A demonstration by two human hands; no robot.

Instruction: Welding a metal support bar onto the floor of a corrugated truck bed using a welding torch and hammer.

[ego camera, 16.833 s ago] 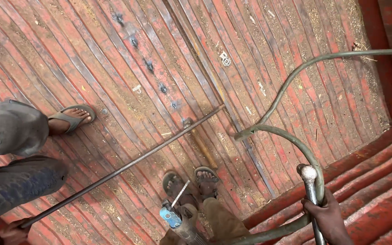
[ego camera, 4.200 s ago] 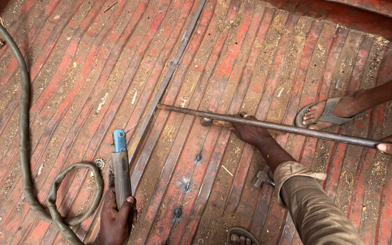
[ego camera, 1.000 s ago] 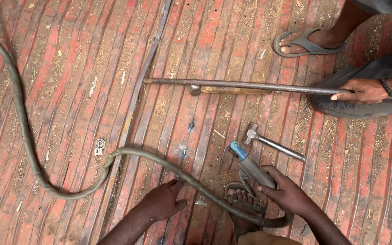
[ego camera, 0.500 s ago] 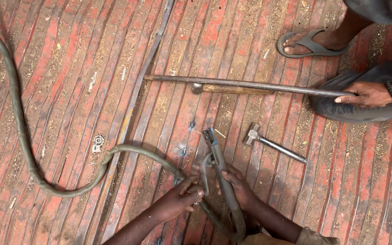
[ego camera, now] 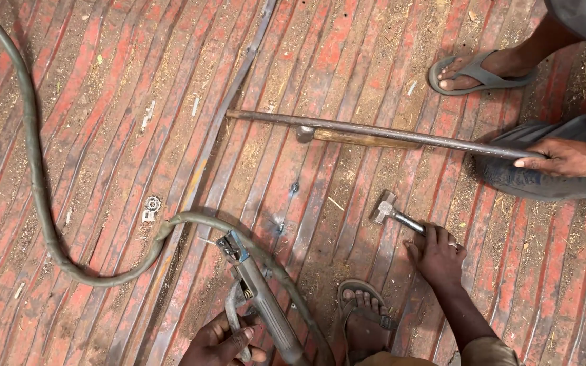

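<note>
- The right hand (ego camera: pixel 439 257) has its fingers closed on the small hammer (ego camera: pixel 393 213) handle; the head lies beyond the fingertips.
- The left hand (ego camera: pixel 222 342) clamps the electrode holder (ego camera: pixel 259 298).
- I think it is better to grip the handle lower for good control.

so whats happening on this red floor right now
A person crouches on a ribbed red metal floor. Their left hand holds a welding electrode holder by its handle, a thick cable looping away from it. Their right hand closes on the handle of a small hammer. Across from them, another person's hand rests on the end of a long steel rod lying on the floor.
</note>
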